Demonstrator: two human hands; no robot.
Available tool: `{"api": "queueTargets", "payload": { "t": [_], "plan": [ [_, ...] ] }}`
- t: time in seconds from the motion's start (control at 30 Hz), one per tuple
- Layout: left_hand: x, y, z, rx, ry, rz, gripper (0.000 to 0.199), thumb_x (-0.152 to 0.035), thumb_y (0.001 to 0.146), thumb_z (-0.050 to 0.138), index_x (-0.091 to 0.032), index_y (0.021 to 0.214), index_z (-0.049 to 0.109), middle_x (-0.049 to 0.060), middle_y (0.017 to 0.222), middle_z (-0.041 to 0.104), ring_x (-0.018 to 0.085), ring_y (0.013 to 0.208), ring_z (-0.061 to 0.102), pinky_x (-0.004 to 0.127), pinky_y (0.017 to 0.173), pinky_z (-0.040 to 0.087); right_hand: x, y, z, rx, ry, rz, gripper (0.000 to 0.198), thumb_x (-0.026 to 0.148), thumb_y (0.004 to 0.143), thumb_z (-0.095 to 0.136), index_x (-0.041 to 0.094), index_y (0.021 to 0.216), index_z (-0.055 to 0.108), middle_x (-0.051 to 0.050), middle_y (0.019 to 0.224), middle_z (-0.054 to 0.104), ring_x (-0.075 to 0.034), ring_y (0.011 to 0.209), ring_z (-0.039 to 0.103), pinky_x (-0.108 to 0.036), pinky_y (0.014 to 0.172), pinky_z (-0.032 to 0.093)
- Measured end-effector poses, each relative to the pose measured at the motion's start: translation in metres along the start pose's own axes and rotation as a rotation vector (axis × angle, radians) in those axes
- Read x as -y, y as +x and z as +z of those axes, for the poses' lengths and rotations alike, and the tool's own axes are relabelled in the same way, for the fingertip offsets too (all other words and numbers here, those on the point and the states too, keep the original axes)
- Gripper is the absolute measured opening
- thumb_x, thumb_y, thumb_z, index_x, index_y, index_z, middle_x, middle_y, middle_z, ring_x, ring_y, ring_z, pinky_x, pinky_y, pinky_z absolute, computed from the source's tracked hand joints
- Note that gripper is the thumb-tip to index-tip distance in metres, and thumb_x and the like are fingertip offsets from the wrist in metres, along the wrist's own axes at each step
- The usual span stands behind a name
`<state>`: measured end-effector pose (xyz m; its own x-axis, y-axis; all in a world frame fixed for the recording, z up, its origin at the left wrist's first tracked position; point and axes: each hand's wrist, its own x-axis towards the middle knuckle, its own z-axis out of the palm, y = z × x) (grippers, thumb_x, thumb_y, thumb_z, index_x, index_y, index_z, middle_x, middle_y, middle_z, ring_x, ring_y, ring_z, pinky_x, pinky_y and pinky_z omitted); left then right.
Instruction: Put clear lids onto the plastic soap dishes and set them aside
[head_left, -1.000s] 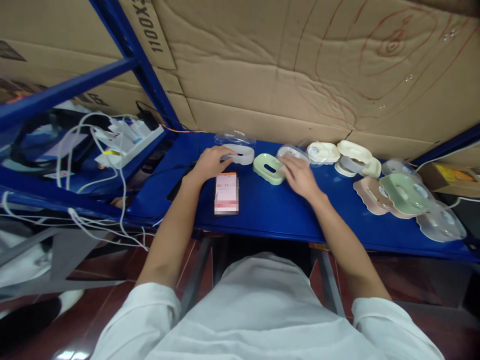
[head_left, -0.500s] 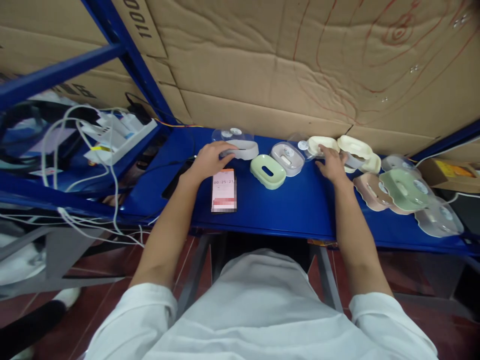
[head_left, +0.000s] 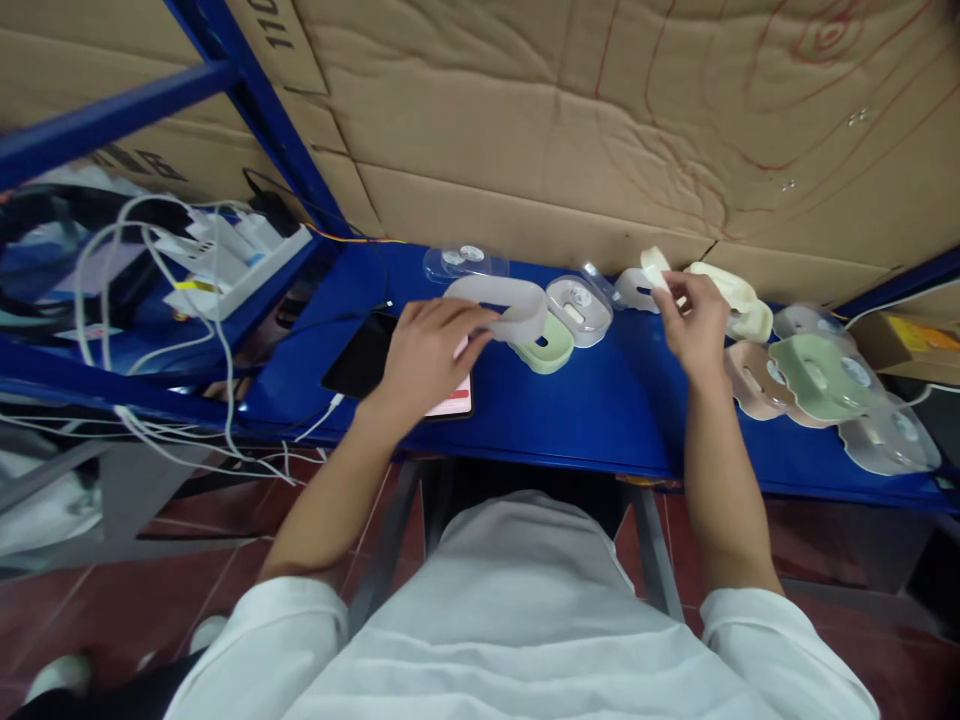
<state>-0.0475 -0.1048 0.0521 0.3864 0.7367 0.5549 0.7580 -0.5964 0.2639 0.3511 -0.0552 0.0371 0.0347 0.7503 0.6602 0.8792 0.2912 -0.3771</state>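
Observation:
My left hand point(head_left: 435, 360) is closed on the near left end of a pale grey oval soap box base point(head_left: 517, 322), held above the blue table point(head_left: 577, 410). Partly covered by that base lies a green soap box base point(head_left: 553, 355). My right hand point(head_left: 699, 318) pinches a cream soap box part point(head_left: 655, 266), tilted up on edge. Behind it lies a pale grey oval piece point(head_left: 637, 290). A soap box with a clear lid point(head_left: 579, 308) stands between my hands. The phone point(head_left: 454, 402) lies below my left hand, mostly hidden by it.
A clear lid point(head_left: 465, 263) lies at the back left. Cream bases point(head_left: 731, 290) and several lidded soap boxes, one green point(head_left: 821, 375), line the right side. A black tablet-like slab point(head_left: 361, 355), white cables point(head_left: 225, 400) and a power strip point(head_left: 240, 270) are left. Cardboard point(head_left: 525, 150) walls the back.
My left hand has raised the pale grey base and brought it right and nearer, over the green base. The right hand has lifted the cream part off the table and tilted it.

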Motion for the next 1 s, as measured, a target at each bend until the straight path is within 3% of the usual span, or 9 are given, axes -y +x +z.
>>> {"api": "queueTargets", "payload": {
  "t": [0.17, 0.3, 0.4, 0.5, 0.57, 0.63, 0.73, 0.87, 1.0],
  "plan": [
    [-0.048, -0.048, -0.004, -0.142, 0.077, -0.035, 0.022, -0.03, 0.108, 0.059, -0.031, 0.124, 0.074, 0.006, 0.119, 0.08, 0.028, 0.112, 0.072, 0.049, 0.102, 0.046, 0.063, -0.096, -0.031, 0.276, -0.027, -0.128, 0.033, 0.045, 0.109, 0.057, 0.026, 0.131, 0.074, -0.011, 0.123, 0.078, -0.032, 0.114, 0.072, -0.049, 0.099, 0.056],
    [-0.061, -0.038, 0.001, -0.079, 0.098, -0.034, 0.024, -0.033, 0.109, 0.057, -0.031, 0.126, 0.074, 0.006, 0.121, 0.078, 0.03, 0.116, 0.07, 0.052, 0.104, 0.043, 0.094, -0.148, -0.026, 0.465, 0.052, -0.229, 0.035, 0.039, 0.111, 0.054, 0.028, 0.139, 0.071, -0.009, 0.131, 0.077, -0.03, 0.121, 0.072, -0.049, 0.103, 0.054],
    [-0.077, -0.024, 0.011, 0.046, 0.045, 0.05, 0.026, -0.029, 0.11, 0.053, -0.029, 0.127, 0.073, 0.007, 0.125, 0.078, 0.03, 0.119, 0.069, 0.053, 0.106, 0.041, 0.097, -0.157, -0.02, 0.487, 0.166, -0.237, 0.032, 0.038, 0.111, 0.054, 0.03, 0.136, 0.073, -0.007, 0.128, 0.079, -0.029, 0.122, 0.072, -0.049, 0.108, 0.054],
    [-0.097, -0.026, 0.032, 0.099, -0.025, 0.112, 0.026, -0.024, 0.111, 0.052, -0.029, 0.127, 0.072, 0.007, 0.126, 0.078, 0.028, 0.117, 0.07, 0.052, 0.106, 0.041, 0.088, -0.158, -0.023, 0.235, 0.169, -0.099, 0.037, 0.041, 0.108, 0.057, 0.033, 0.143, 0.068, -0.009, 0.13, 0.077, -0.032, 0.128, 0.07, -0.054, 0.11, 0.055],
    [-0.106, -0.036, 0.05, 0.1, -0.057, 0.144, 0.025, -0.023, 0.111, 0.054, -0.028, 0.128, 0.071, 0.007, 0.126, 0.079, 0.026, 0.115, 0.071, 0.051, 0.105, 0.042, 0.08, -0.159, -0.028, 0.153, 0.13, -0.074, 0.054, 0.047, 0.103, 0.065, 0.033, 0.155, 0.057, -0.013, 0.147, 0.068, -0.037, 0.141, 0.061, -0.06, 0.117, 0.051],
    [-0.111, -0.047, 0.067, 0.085, -0.077, 0.173, 0.022, -0.022, 0.11, 0.056, -0.028, 0.126, 0.07, 0.006, 0.123, 0.08, 0.025, 0.112, 0.072, 0.051, 0.105, 0.042, 0.072, -0.16, -0.031, 0.254, 0.118, -0.17, 0.061, 0.048, 0.101, 0.07, 0.034, 0.158, 0.053, -0.012, 0.159, 0.059, -0.038, 0.152, 0.052, -0.063, 0.123, 0.046],
    [-0.111, -0.057, 0.083, 0.09, -0.085, 0.188, 0.021, -0.024, 0.109, 0.059, -0.028, 0.127, 0.07, 0.007, 0.126, 0.079, 0.025, 0.116, 0.072, 0.053, 0.111, 0.042, 0.062, -0.158, -0.032, 0.424, 0.153, -0.282, 0.047, 0.037, 0.107, 0.062, 0.035, 0.154, 0.059, -0.008, 0.159, 0.061, -0.034, 0.156, 0.048, -0.062, 0.125, 0.046],
    [-0.102, -0.058, 0.088, 0.107, -0.089, 0.164, 0.033, -0.028, 0.107, 0.063, -0.027, 0.14, 0.066, 0.013, 0.15, 0.067, 0.031, 0.141, 0.061, 0.062, 0.125, 0.036, 0.054, -0.153, -0.031, 0.45, 0.213, -0.238, 0.046, 0.035, 0.108, 0.06, 0.033, 0.154, 0.06, -0.008, 0.153, 0.065, -0.034, 0.158, 0.046, -0.063, 0.125, 0.049],
    [-0.095, -0.056, 0.087, 0.142, -0.15, 0.184, 0.035, -0.024, 0.107, 0.061, -0.027, 0.142, 0.065, 0.013, 0.153, 0.065, 0.028, 0.146, 0.059, 0.056, 0.127, 0.041, 0.051, -0.15, -0.033, 0.473, 0.23, -0.236, 0.046, 0.034, 0.109, 0.057, 0.034, 0.154, 0.06, -0.007, 0.154, 0.064, -0.034, 0.159, 0.043, -0.064, 0.126, 0.048]
  ]
}}
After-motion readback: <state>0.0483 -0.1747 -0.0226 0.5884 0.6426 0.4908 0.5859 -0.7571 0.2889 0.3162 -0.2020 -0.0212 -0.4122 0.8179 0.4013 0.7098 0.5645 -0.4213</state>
